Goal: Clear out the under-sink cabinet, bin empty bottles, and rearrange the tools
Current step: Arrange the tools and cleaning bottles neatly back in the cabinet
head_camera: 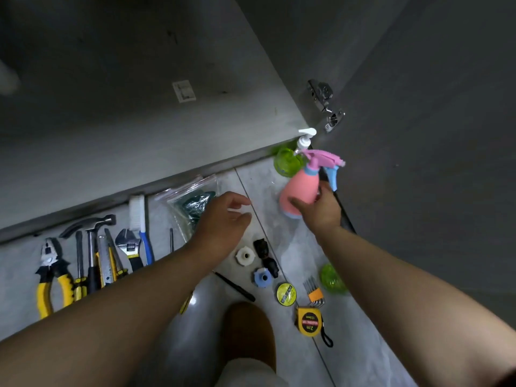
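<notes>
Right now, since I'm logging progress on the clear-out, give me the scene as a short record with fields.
right hand: grips pink plastic spray bottle, tilted
left hand: open, holding nothing, near clear plastic zip bag
cabinet corner: green pump bottle on floor
floor, left: yellow-handled pliers and steel hammer in a row of tools
floor, near: yellow tape measure

Both arms outstretched; left hand [223,217] loosely curled; right hand [321,212] grips spray bottle [300,187].

My right hand [321,212] holds the pink spray bottle [298,191] tilted, right of centre; pliers [51,270], hammer [90,233], wrench [129,247] lie side by side lower left.
</notes>
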`<state>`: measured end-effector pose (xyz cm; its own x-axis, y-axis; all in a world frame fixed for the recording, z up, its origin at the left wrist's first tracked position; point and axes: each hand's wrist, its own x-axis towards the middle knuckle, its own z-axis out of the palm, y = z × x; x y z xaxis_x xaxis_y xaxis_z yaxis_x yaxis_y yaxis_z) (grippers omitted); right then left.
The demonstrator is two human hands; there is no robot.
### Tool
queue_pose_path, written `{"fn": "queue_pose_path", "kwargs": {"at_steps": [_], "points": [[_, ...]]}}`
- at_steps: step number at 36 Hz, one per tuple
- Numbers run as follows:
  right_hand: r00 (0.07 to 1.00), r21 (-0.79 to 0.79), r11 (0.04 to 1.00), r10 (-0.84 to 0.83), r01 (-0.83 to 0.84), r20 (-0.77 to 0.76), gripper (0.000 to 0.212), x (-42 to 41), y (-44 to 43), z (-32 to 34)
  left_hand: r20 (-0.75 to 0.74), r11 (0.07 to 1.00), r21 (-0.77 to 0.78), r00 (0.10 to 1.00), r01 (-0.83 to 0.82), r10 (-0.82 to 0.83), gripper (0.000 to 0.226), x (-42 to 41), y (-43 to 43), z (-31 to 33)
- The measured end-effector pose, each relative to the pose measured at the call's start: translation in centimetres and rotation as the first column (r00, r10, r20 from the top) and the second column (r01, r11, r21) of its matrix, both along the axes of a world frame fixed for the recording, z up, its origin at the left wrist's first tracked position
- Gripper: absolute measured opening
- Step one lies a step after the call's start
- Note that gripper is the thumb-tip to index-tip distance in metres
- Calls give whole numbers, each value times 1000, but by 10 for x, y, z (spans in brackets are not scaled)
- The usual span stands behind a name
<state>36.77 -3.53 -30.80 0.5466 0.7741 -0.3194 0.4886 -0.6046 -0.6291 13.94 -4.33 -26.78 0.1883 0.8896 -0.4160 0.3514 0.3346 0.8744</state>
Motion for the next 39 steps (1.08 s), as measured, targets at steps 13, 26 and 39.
{"fn": "queue_pose_path", "kwargs": {"at_steps": [13,26,39], "points": [[918,-98,915,-396,392,-30,77,-7,36,-31,-23,997,-18,997,75,-75,22,-10,-8,-15],[913,-118,992,-80,36,-401,11,-35,-84,-1,-305,803,-17,762,596,-571,41,-6,-38,-48],[822,-213,815,-564,539,-80,74,3,-204,-12,-475,604,-161,475,780,-741,59,8,-63,-52]]}}
